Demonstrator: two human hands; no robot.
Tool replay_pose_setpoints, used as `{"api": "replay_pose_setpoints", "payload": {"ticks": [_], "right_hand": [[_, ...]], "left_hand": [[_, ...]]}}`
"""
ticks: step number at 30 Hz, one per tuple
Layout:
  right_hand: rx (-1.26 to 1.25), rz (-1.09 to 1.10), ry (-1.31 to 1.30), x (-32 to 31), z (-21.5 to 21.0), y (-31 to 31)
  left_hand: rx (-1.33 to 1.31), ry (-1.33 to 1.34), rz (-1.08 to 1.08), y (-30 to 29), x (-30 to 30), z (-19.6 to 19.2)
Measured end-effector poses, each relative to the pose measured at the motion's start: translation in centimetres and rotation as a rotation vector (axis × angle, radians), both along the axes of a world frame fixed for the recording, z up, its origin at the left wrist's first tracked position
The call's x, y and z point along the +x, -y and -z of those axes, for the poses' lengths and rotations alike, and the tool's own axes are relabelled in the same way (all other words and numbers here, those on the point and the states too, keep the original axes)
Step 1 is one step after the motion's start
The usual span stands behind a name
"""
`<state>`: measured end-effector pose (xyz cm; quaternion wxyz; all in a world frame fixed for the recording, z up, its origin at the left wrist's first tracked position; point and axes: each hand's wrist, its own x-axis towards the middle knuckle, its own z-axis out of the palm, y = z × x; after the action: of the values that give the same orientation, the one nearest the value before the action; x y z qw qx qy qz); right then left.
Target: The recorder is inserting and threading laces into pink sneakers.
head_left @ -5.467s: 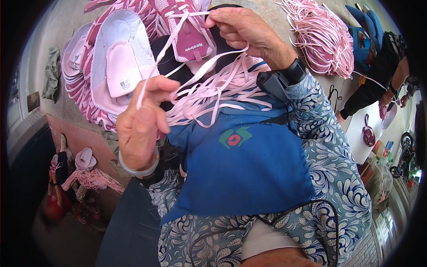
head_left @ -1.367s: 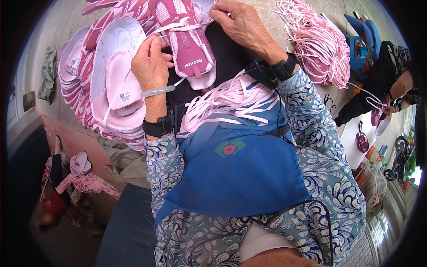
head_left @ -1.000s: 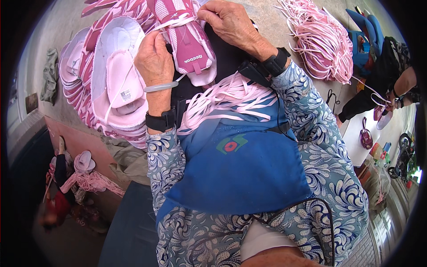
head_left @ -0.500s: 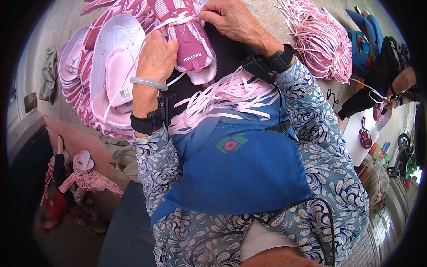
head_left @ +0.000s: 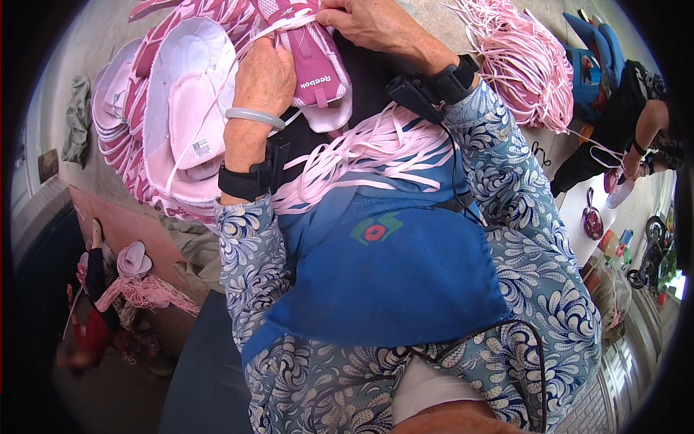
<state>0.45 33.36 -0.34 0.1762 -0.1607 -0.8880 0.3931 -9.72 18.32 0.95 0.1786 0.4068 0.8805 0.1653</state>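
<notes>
Blue apron [head_left: 405,289], loose laces [head_left: 361,158] across its top. Beyond, pink shoe [head_left: 311,65] between both hands: right hand [head_left: 379,25] grip pinching its lace [head_left: 295,21]; left hand [head_left: 266,76] at shoe's side, can't tell grip. Farther right, lace pile [head_left: 520,76] on floor [head_left: 437,25].

Workspace with bare grey concrete floor [head_left: 448,36], daylight [head_left: 677,283] glaring at far right edge. Pinkish-red surface [head_left: 126,231], wall or floor unclear, angles across left side above deep shadow [head_left: 36,289]. White flat slab [head_left: 575,217] and dark motorbike [head_left: 654,249] at right; grey slatted surface [head_left: 632,376] bends along lower right. Dark blue panel [head_left: 195,369], possibly seat, at lower left.
</notes>
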Motion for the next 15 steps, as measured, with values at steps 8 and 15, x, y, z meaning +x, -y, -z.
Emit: {"api": "replay_pose_setpoints", "payload": {"ticks": [8,15], "right_hand": [[0.02,0.148,-0.208,1.6,0.4,3.1],[0.349,0.007,-0.049,2.1,-0.2,4.8]], "left_hand": [[0.458,-0.337,-0.005,1.2,1.2,3.3],[0.623,0.055,-0.215,1.3,1.5,2.5]]}}
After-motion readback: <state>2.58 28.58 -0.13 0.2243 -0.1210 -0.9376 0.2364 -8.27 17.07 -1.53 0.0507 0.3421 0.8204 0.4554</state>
